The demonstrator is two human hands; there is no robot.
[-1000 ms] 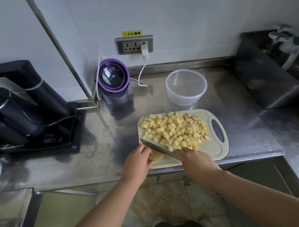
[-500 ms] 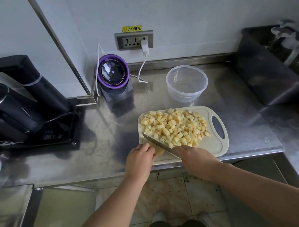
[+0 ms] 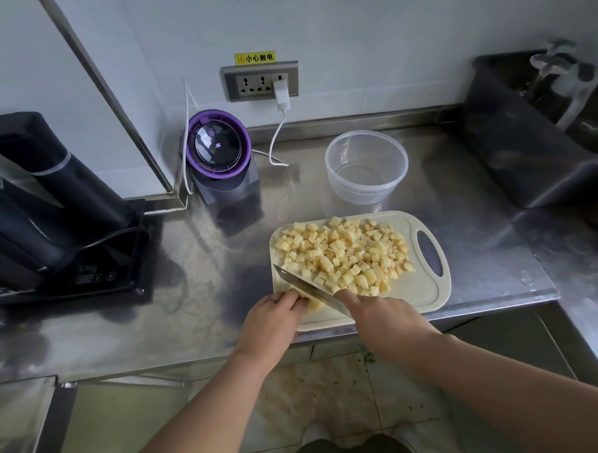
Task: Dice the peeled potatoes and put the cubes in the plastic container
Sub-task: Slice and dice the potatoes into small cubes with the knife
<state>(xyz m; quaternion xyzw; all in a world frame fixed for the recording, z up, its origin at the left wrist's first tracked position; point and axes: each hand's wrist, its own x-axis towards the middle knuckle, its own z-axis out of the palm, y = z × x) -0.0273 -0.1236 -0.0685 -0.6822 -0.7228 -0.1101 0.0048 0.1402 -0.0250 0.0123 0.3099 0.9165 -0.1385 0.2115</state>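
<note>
A cream cutting board (image 3: 417, 289) lies on the steel counter, carrying a heap of several potato cubes (image 3: 347, 255). At the board's near left corner my left hand (image 3: 271, 323) holds down a small piece of potato (image 3: 313, 304) with curled fingers. My right hand (image 3: 380, 322) grips the handle of a knife (image 3: 303, 284); its blade runs diagonally across that piece, tip toward the far left. The clear plastic container (image 3: 367, 165) stands empty just behind the board.
A purple-rimmed appliance (image 3: 219, 154) sits behind the board to the left, with a white cable plugged into the wall socket (image 3: 262, 82). A black machine (image 3: 43, 217) occupies the left counter. A dark sink (image 3: 533, 127) is at the right. The counter edge runs under my wrists.
The knife blade has shifted slightly leftward along the potato piece, and my left fingers have drawn back with it. The piece under my hand looks smaller.
</note>
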